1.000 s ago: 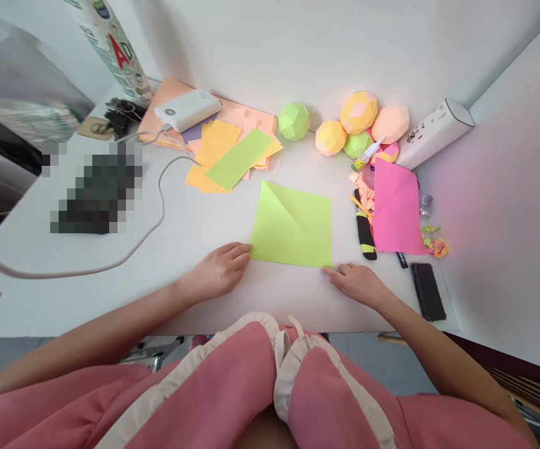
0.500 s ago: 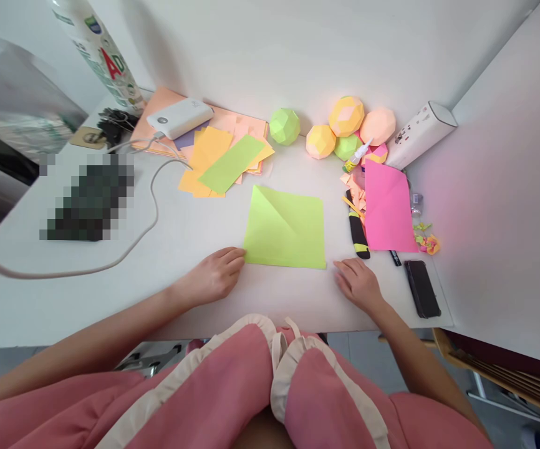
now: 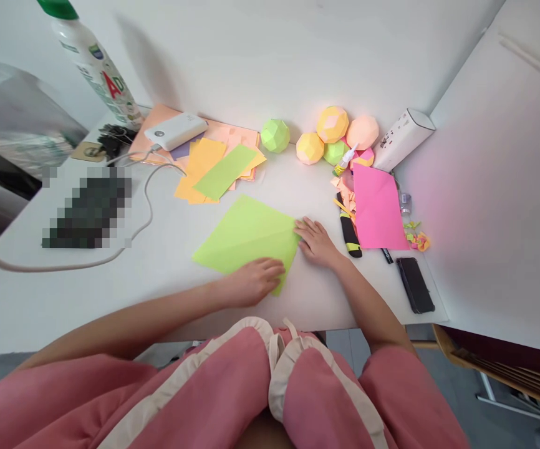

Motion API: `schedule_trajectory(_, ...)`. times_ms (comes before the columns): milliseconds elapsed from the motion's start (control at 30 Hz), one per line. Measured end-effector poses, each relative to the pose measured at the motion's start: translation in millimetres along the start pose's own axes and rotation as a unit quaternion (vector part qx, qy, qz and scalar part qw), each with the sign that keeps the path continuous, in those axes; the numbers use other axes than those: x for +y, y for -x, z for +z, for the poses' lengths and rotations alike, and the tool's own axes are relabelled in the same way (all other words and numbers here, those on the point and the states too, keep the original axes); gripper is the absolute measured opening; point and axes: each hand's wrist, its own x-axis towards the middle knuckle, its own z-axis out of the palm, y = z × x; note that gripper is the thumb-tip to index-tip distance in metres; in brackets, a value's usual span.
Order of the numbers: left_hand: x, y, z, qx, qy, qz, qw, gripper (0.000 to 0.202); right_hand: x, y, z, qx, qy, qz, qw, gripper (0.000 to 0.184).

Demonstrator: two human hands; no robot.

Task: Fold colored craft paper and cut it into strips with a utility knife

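Observation:
A light green square paper sheet (image 3: pixel 242 240) lies turned like a diamond on the white table (image 3: pixel 181 274) in front of me. My left hand (image 3: pixel 255 280) rests flat on its near corner, fingers stretched out. My right hand (image 3: pixel 314 240) touches its right corner with fingers spread and pressing down. A crease runs across the sheet.
A pink sheet (image 3: pixel 377 206), a black-and-yellow marker (image 3: pixel 347 227) and a phone (image 3: pixel 414 284) lie to the right. Several paper balls (image 3: pixel 330 134) and a glue bottle (image 3: pixel 345 161) sit at the back. A stack of orange and green papers (image 3: pixel 214 165), a power bank (image 3: pixel 174 130) with a cable, and a spray bottle (image 3: pixel 96 62) are at the left.
The green sheet has been rotated from square-on to a diamond and shifted left. Both hands moved onto it, the right hand forward to its right corner, the left onto its near corner.

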Motion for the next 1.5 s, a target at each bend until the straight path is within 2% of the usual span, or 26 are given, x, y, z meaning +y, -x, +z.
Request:
schedule_trajectory(67, -16.4, -15.1, 4.9, -0.029, -0.031, 0.010, 0.999, 0.026, 6.1, -16.3, -0.5, 0.032, -0.012, -0.009, 0.999, 0.040)
schedule_trajectory(133, -28.0, -25.0, 10.5, -0.062, -0.060, -0.028, 0.996, 0.042, 10.2, -21.2, -2.0, 0.102, -0.004, 0.017, 0.995, 0.038)
schedule_trajectory(200, -32.9, -29.0, 15.8, -0.078, -0.078, -0.071, 0.991, 0.052, 14.8, -13.2, -5.7, 0.175, 0.015, 0.070, 0.982, 0.037)
schedule_trajectory(267, -32.9, -28.8, 19.4, -0.080, -0.088, -0.096, 0.988, 0.054, 20.8, 5.2, -10.2, 0.214, 0.035, 0.133, 0.967, 0.037)
schedule_trajectory(400, -29.0, -25.9, 20.3, -0.076, -0.093, -0.112, 0.986, 0.055, 30.2, 51.5, -13.7, 0.219, 0.107, 0.324, 0.914, 0.032)
schedule_trajectory(467, -28.0, -25.9, 19.5, -0.076, -0.094, -0.116, 0.986, 0.055, 30.6, 68.6, -11.7, 0.211, 0.116, 0.364, 0.900, 0.035)
schedule_trajectory(533, -27.6, -26.4, 19.1, -0.072, -0.097, -0.123, 0.985, 0.055, 29.2, 77.6, -9.8, 0.202, 0.102, 0.378, 0.898, 0.039)
schedule_trajectory(600, -27.3, -26.6, 19.2, -0.067, -0.100, -0.133, 0.984, 0.056, 28.2, 79.4, -10.3, 0.204, 0.063, 0.380, 0.900, 0.043)
schedule_trajectory(667, -27.5, -26.1, 19.4, -0.067, -0.097, -0.144, 0.982, 0.057, 28.5, 77.6, -14.2, 0.238, -0.019, 0.379, 0.894, 0.046)
schedule_trajectory(767, -28.8, -24.5, 19.1, -0.070, -0.080, -0.161, 0.981, 0.058, 26.8, 79.3, -23.2, 0.283, -0.160, 0.383, 0.865, 0.048)
schedule_trajectory(900, -30.9, -23.1, 16.3, -0.068, -0.048, -0.173, 0.981, 0.056, 4.7, 109.7, -29.7, 0.261, -0.388, 0.319, 0.824, 0.048)
schedule_trajectory(967, -31.0, -23.2, 14.6, -0.074, -0.041, -0.173, 0.981, 0.056, -15.3, 137.1, -28.0, 0.249, -0.407, 0.274, 0.835, 0.043)
schedule_trajectory(1067, -30.4, -23.8, 13.4, -0.084, -0.044, -0.165, 0.982, 0.052, -48.2, 180.6, -21.3, 0.178, -0.378, 0.196, 0.887, 0.036)
schedule_trajectory(1167, -30.3, -23.4, 14.6, -0.081, -0.050, -0.157, 0.983, 0.049, -76.1, 212.0, -13.1, 0.154, -0.336, 0.148, 0.918, 0.040)
schedule_trajectory(1300, -31.5, -22.0, 16.8, -0.074, -0.052, -0.153, 0.984, 0.049, -97.1, 230.4, -5.7, 0.153, -0.295, 0.142, 0.932, 0.044)
schedule_trajectory(1500, -31.7, -21.7, 17.3, -0.078, -0.052, -0.153, 0.984, 0.050, -101.7, 235.6, -3.2, 0.145, -0.258, 0.148, 0.944, 0.046)
